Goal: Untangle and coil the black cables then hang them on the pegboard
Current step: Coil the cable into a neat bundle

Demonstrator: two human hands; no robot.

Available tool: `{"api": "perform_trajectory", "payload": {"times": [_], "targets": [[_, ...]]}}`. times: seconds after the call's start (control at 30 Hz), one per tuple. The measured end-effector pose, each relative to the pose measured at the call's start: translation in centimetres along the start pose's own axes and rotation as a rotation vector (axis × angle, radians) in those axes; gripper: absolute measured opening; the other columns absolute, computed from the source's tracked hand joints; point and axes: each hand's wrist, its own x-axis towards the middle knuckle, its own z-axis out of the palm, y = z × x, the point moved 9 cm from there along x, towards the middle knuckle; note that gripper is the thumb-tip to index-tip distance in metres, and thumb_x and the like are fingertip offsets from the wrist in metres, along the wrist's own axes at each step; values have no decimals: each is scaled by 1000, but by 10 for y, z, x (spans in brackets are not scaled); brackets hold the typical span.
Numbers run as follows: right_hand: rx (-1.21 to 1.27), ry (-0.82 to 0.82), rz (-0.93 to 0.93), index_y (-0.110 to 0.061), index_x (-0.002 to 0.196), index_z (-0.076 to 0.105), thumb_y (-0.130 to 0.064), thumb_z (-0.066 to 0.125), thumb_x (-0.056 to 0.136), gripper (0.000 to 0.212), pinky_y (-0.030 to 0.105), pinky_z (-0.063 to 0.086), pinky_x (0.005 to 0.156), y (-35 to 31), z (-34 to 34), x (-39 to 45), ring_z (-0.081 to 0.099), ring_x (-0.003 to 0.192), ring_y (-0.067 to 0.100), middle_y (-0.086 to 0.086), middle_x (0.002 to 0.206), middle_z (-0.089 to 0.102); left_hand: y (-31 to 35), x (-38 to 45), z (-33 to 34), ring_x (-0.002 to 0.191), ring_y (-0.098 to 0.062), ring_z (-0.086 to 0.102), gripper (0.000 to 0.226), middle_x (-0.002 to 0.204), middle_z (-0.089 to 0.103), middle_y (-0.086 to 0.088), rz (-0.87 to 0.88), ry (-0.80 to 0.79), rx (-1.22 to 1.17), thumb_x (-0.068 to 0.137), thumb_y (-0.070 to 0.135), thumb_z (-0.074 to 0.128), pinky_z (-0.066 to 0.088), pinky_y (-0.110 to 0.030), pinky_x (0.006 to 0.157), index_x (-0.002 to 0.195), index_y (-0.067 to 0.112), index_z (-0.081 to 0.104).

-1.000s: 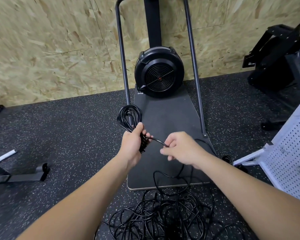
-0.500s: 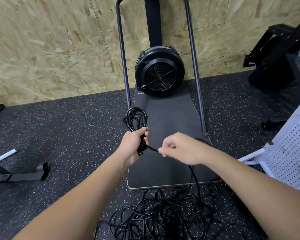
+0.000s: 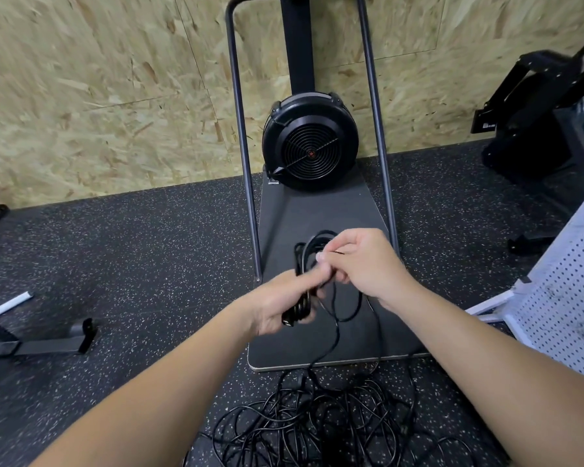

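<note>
Wrapping on: right hand (image 3: pixel 361 264), pinching the cable, has swung from beside left hand (image 3: pixel 284 301) up over its gripped coil (image 3: pixel 309 254); floor tangle (image 3: pixel 317 423) remains.

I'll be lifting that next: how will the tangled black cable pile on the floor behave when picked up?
Probably floppy: the cable pile lies in loose, irregular loops. It will likely snag and drag, since strands cross each other and one runs up to the coil held by the left hand. It looks thin, so probably light.
</note>
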Motion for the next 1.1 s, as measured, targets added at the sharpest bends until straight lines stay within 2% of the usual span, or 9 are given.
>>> {"api": "perform_trajectory", "payload": {"times": [0.1,0.2,0.37,0.47,0.57,0.7,0.83,0.97,1.1], "targets": [[-249,71,-41,-20,84,77,-34,95,81,22,19,52,55,-4,-6,-2,68,54,9,-2,68,78,-10,5,1,65,-14,40,8,78,50,2,24,94,166,96,24,83,30,-30,59,95,28,77],[9,-56,11,-13,102,76,-19,95,83,27,33,58,73,4,0,-2,71,65,16,5,80,81,-8,6,-13,61,-13,43,2,75,50,1,52,215,49,104,18,71,34,-26,55,105,16,71],[-194,-80,155,-23,105,73,-25,96,81,33,24,49,65,44,-6,-1,70,77,13,-4,93,82,6,4,-31,60,-12,44,15,72,49,2,95,272,-158,106,20,69,39,-23,54,93,14,67],[-181,-155,198,-16,100,76,-22,89,90,17,34,51,80,61,3,-6,70,81,17,1,88,83,11,4,-34,62,-12,42,16,75,47,1,118,246,-211,108,20,66,39,-22,54,94,16,61],[-103,-82,192,-8,97,76,-19,86,94,15,50,63,91,59,0,-2,78,80,24,7,83,83,13,4,-42,63,-13,43,18,77,49,0,150,282,-263,107,23,69,43,-23,54,92,16,62],[30,4,120,1,106,75,-13,76,102,15,41,69,76,28,-2,2,83,78,28,14,87,82,12,1,-53,66,-15,47,28,85,54,-8,192,355,-68,99,42,80,39,-31,62,86,22,65],[182,19,121,4,101,75,-7,69,106,14,35,67,68,3,5,-1,83,77,31,20,89,81,6,-6,-25,78,-14,65,36,90,74,-2,165,285,86,103,57,70,47,-25,67,96,23,80],[279,127,171,6,98,76,-6,76,102,13,33,65,63,8,-8,-2,83,78,32,24,90,80,5,-6,7,89,-17,73,56,110,79,-17,124,203,-107,109,59,56,51,-23,64,131,10,74],[216,158,126,1,92,78,-9,80,98,12,36,67,65,2,-19,-2,83,78,28,19,85,80,6,-9,16,89,-20,71,38,102,79,-13,144,160,-49,111,46,60,50,-24,65,122,11,72]]}}
